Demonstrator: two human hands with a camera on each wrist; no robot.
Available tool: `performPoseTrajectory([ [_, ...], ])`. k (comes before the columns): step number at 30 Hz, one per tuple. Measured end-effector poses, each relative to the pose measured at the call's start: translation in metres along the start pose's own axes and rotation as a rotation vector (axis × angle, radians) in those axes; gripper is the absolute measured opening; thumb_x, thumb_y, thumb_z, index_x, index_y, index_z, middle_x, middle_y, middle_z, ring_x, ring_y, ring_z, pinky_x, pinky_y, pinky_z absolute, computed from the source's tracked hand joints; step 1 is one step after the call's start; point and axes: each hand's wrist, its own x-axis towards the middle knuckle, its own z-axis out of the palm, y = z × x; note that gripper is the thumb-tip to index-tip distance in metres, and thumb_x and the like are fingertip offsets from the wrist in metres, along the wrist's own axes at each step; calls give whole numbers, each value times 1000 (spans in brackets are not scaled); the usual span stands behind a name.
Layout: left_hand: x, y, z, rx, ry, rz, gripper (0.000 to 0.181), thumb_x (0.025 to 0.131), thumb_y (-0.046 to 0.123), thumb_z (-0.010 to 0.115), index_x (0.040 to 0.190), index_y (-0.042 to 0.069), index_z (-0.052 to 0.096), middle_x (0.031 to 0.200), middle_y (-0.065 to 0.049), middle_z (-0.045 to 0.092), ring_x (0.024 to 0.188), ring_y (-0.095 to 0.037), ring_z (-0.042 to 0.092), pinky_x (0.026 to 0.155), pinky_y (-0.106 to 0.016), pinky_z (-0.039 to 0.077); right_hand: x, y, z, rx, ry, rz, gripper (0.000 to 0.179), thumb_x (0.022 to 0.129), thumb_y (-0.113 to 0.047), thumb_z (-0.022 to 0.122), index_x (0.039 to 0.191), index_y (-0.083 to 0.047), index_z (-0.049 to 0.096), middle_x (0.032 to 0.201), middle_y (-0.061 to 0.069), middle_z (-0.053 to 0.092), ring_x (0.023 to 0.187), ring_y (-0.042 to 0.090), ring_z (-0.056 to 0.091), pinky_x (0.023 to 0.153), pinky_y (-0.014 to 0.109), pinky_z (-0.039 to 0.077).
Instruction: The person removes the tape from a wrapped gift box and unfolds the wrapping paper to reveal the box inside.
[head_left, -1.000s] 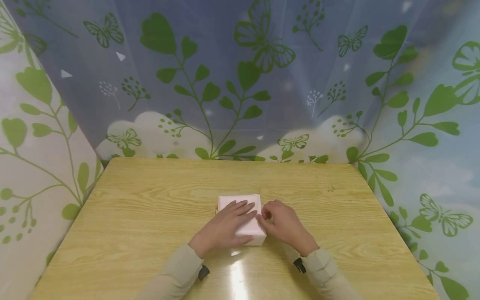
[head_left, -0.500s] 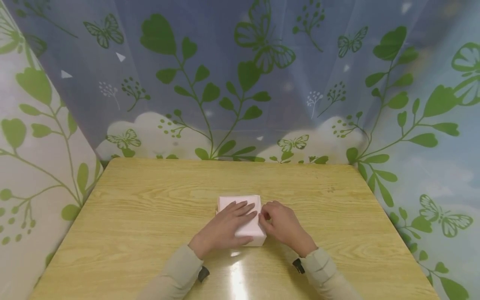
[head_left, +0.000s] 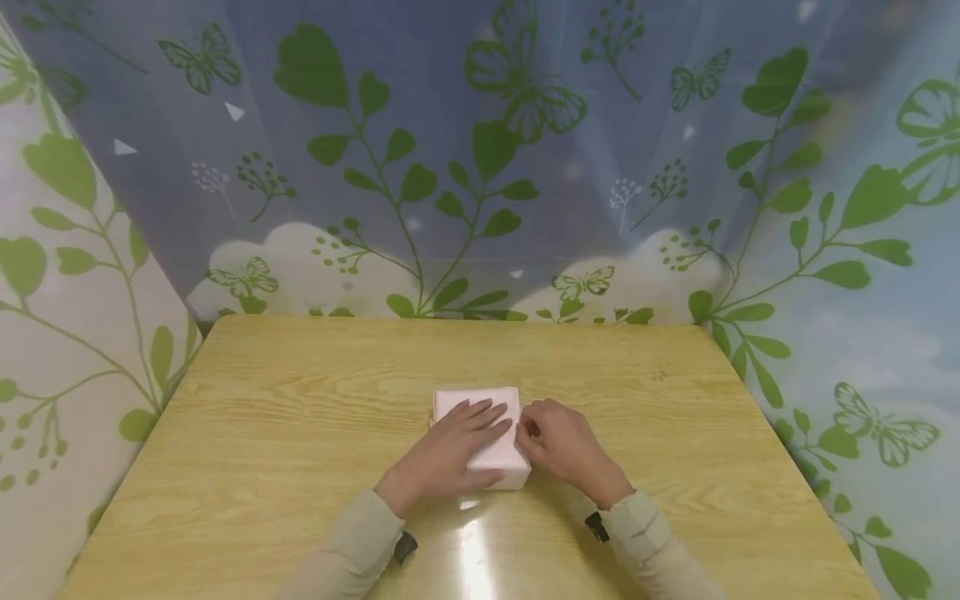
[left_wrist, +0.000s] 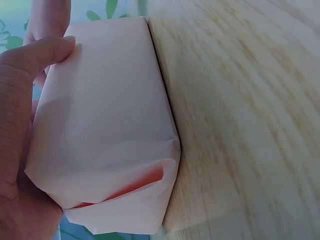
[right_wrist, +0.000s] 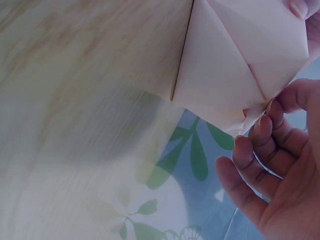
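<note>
A small box wrapped in pale pink paper [head_left: 495,457] lies on the table. My left hand [head_left: 446,454] rests on top of it with the fingers spread. In the left wrist view the left thumb [left_wrist: 55,50] lies against the wrapped box [left_wrist: 110,100], and the paper at the left end gapes in a fold with a reddish inside. My right hand [head_left: 566,446] is at the box's right end. There, in the right wrist view, its thumb and curled fingers [right_wrist: 262,130] pinch the edge of the wrapping paper [right_wrist: 227,120], whose end is folded into slanting creases.
The wood-grain table [head_left: 300,400] spreads out around the box. Behind it and along both sides hang curtains [head_left: 420,125] printed with green leaves and butterflies. A bright reflection [head_left: 475,550] shines on the tabletop near the front, between the forearms.
The head view has shifted slightly. The right thumb and fingertips have shifted a little at the box's right end; the left hand stays on top and the box keeps its place.
</note>
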Motion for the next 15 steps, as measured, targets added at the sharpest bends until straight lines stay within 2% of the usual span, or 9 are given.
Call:
performPoseTrajectory([
  [4,-1,0,0,2,-8,2,70,98,53,58,154,12,45,164,-7,35,153,-28,29,128,-46,17,1,0,1,16,-10,1,18,89,-15,66,74,-21,60,70,-13,51,65,4,46,56,20,42],
  [9,0,1,-1,-6,11,23,69,98,50,60,153,10,47,163,-9,38,152,-31,31,127,-49,19,-1,1,1,17,-11,30,19,90,-14,66,73,-20,59,71,-11,51,66,4,46,56,20,42],
  [15,0,0,-2,7,1,5,70,98,51,60,153,11,47,163,-8,37,153,-30,30,128,-48,18,-4,4,1,15,5,55,20,90,-14,66,73,-21,59,72,-11,53,67,5,47,57,21,43],
])
